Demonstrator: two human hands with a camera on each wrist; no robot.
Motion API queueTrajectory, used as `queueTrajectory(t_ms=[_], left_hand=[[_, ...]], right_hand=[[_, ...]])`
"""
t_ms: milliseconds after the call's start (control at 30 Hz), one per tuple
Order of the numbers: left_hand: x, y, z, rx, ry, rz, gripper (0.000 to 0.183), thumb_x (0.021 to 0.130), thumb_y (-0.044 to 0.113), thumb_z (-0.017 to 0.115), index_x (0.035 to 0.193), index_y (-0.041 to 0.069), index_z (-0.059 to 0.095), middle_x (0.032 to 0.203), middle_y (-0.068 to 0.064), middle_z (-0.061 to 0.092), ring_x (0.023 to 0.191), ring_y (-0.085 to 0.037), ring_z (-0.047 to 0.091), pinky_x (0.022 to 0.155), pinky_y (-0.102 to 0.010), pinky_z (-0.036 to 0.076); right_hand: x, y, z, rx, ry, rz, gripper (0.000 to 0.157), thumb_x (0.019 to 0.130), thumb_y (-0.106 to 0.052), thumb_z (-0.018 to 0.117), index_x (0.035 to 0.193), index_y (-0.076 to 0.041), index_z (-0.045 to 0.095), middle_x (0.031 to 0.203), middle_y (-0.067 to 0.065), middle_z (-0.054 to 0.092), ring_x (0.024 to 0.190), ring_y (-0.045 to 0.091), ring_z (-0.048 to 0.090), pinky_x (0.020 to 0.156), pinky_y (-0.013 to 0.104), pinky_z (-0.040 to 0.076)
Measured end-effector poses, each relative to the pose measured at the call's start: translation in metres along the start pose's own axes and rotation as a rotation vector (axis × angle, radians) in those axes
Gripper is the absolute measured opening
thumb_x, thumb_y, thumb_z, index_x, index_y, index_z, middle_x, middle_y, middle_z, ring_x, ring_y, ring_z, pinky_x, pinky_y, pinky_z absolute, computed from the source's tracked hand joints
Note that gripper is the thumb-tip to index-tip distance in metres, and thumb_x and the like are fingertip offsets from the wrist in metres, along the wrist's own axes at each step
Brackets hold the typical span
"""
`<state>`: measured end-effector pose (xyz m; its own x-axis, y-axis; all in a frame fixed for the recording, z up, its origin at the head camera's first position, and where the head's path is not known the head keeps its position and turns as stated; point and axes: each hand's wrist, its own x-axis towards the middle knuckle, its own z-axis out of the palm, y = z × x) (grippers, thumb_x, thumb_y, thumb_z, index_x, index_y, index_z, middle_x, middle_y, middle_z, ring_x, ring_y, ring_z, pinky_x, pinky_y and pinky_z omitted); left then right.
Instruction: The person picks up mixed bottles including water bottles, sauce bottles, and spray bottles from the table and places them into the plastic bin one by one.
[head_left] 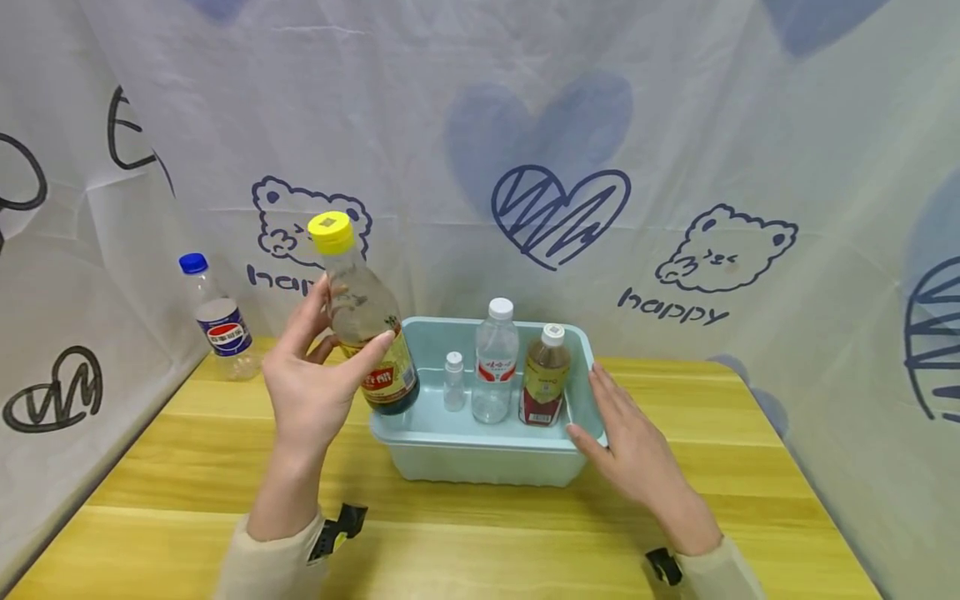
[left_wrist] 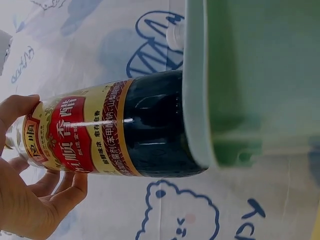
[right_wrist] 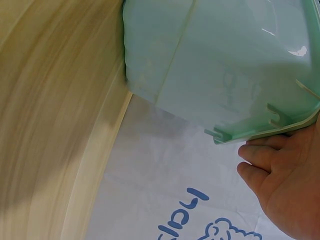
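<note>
My left hand (head_left: 311,383) grips a vinegar bottle (head_left: 386,375) with a yellow cap, a red and yellow label and dark liquid at its bottom. The bottle leans over the left end of a light blue plastic basin (head_left: 487,462); in the left wrist view the bottle (left_wrist: 155,122) overlaps the basin's rim. My right hand (head_left: 637,446) rests its fingers at the basin's right rim. Inside the basin stand a small clear bottle (head_left: 453,387), a clear water bottle (head_left: 495,392) with a white cap, and a drink bottle (head_left: 545,379) with a yellow and dark red label.
A clear Pepsi bottle (head_left: 225,329) with a blue cap stands at the back left of the wooden table (head_left: 465,542). A printed cloth (head_left: 420,108) with hearts and bears hangs behind the table and along its sides.
</note>
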<state>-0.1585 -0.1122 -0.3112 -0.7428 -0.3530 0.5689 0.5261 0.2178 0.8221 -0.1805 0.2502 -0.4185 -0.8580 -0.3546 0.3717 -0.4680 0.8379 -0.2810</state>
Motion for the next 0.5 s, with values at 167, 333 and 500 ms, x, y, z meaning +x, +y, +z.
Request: queueTrajectory(t_ms=[167, 333, 500], left_hand=[[-0.004, 0.0, 0.012, -0.007, -0.049, -0.02, 0.08, 0.08, -0.003, 0.087, 0.15, 0.019, 0.057, 0.147, 0.001, 0.06, 0.119, -0.016, 0.059, 0.099, -0.023, 0.054], [-0.009, -0.003, 0.027, -0.024, -0.108, -0.029, 0.081, 0.079, -0.001, 0.089, 0.151, 0.016, 0.056, 0.146, -0.001, 0.061, 0.121, -0.017, 0.06, 0.098, -0.024, 0.054], [-0.014, -0.007, 0.043, -0.029, -0.163, -0.004, 0.082, 0.077, 0.0, 0.09, 0.151, 0.012, 0.056, 0.144, -0.004, 0.062, 0.121, -0.02, 0.061, 0.097, -0.03, 0.056]], right_hand=[[0.001, 0.0, 0.0, -0.004, 0.002, -0.004, 0.081, 0.106, -0.048, 0.053, 0.161, 0.005, 0.026, 0.17, 0.02, 0.021, 0.152, 0.044, 0.03, 0.121, 0.058, 0.031], [0.001, 0.0, -0.001, -0.002, -0.001, -0.001, 0.081, 0.106, -0.048, 0.054, 0.161, 0.005, 0.027, 0.17, 0.02, 0.021, 0.152, 0.044, 0.03, 0.121, 0.058, 0.031], [0.001, 0.0, -0.001, 0.0, -0.001, -0.001, 0.081, 0.106, -0.048, 0.054, 0.161, 0.005, 0.026, 0.17, 0.02, 0.021, 0.152, 0.044, 0.03, 0.122, 0.057, 0.03]])
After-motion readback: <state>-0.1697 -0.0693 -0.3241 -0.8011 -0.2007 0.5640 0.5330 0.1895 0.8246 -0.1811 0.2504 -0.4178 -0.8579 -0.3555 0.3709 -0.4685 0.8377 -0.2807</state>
